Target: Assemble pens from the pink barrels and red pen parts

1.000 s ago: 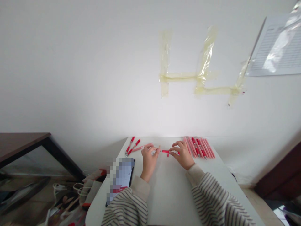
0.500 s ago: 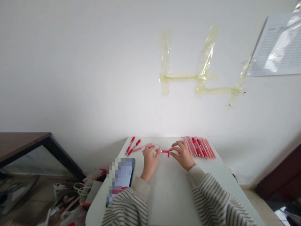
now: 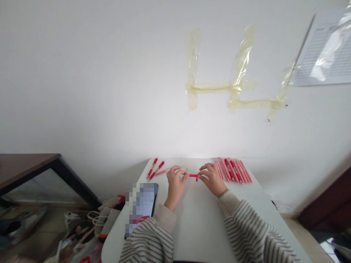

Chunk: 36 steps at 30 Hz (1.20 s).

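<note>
A red pen [image 3: 193,175] lies crosswise between my hands, low over the white table, with its red grip showing and a small red piece hanging near its right end. My left hand [image 3: 175,182] pinches the left end of the pen between thumb and fingers. My right hand [image 3: 212,179] is closed on the right end. Fingers hide both ends. Two red pens [image 3: 155,171] lie to the left, beside a pink pen-like stick [image 3: 164,171] that runs behind my left hand. To the right of my right hand is a row of several pink and red pens [image 3: 234,171].
A phone [image 3: 146,201], its screen blurred out, lies at the left of the white table [image 3: 200,226]. The wall with yellowish tape [image 3: 214,88] stands right behind. Bags and cables [image 3: 85,226] crowd the floor at left, beside a dark wooden table [image 3: 30,164].
My left fingers have closed further over the pen's left tip, so its silvery end no longer shows. My right hand keeps nearly the same place.
</note>
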Available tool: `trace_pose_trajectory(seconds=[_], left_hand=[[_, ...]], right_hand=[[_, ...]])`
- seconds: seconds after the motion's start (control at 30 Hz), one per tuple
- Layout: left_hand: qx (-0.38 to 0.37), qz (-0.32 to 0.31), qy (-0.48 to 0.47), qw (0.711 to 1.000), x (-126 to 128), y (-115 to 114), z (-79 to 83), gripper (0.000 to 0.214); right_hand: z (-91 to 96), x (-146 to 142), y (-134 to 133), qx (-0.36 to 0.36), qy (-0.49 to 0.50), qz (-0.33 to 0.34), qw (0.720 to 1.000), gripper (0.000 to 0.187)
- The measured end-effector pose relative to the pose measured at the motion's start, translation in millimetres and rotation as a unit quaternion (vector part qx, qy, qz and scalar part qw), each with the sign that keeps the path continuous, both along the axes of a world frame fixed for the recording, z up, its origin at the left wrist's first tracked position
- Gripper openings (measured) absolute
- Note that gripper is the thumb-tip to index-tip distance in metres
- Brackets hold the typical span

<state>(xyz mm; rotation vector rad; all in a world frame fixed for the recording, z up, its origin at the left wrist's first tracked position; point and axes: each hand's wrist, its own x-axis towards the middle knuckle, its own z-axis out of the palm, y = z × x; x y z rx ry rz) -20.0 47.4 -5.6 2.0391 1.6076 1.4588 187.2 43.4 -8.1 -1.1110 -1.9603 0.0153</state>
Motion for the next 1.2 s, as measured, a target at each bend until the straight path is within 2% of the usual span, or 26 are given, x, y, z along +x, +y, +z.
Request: trace_pose_trajectory(seconds=[0.17, 0.33, 0.47, 0.53, 0.63, 0.8, 0.9, 1.03, 1.2], left_hand=[[0.008, -0.024, 0.009, 1.0, 0.4, -2.0, 4.7, 0.002], [0.007, -0.02, 0.003, 1.0, -0.5, 1.7, 4.3, 0.021], [-0.01, 0.011, 0.015, 1.0, -0.4, 3.3, -0.6, 0.017], [-0.015, 0.004, 0.021, 1.0, -0.2, 2.2, -1.3, 0.017], [-0.015, -0.016, 0.019, 1.0, 0.0, -0.3, 0.3, 0.005], [-0.016, -0.023, 0.019, 0.999, 0.3, -1.2, 2.9, 0.026], [-0.006, -0.012, 0.016, 1.0, -0.1, 0.4, 1.6, 0.017], [0.004, 0.002, 0.016, 1.0, -1.5, 2.1, -1.2, 0.021], [0.002, -0.015, 0.017, 1.0, -1.6, 0.6, -0.7, 0.008]], right_hand=[[-2.8, 0.0, 2.1, -0.003, 0.006, 0.002, 1.0, 0.014], [-2.8, 2.0, 3.6, 0.005, 0.012, -0.009, 1.0, 0.013], [-2.5, 2.4, 2.8, 0.01, 0.012, -0.011, 1.0, 0.011], [-2.5, 2.5, 2.3, 0.009, 0.01, -0.009, 1.0, 0.011], [-2.7, 2.8, 2.5, 0.011, 0.012, -0.008, 1.0, 0.011], [-3.0, 3.2, 4.1, 0.017, 0.016, -0.008, 1.0, 0.012], [-2.6, 2.8, 4.1, 0.014, 0.02, -0.009, 1.0, 0.013], [-1.6, 2.6, 3.0, 0.006, 0.02, -0.008, 1.0, 0.013], [-2.1, 2.9, 2.6, 0.001, 0.014, -0.011, 1.0, 0.013]])
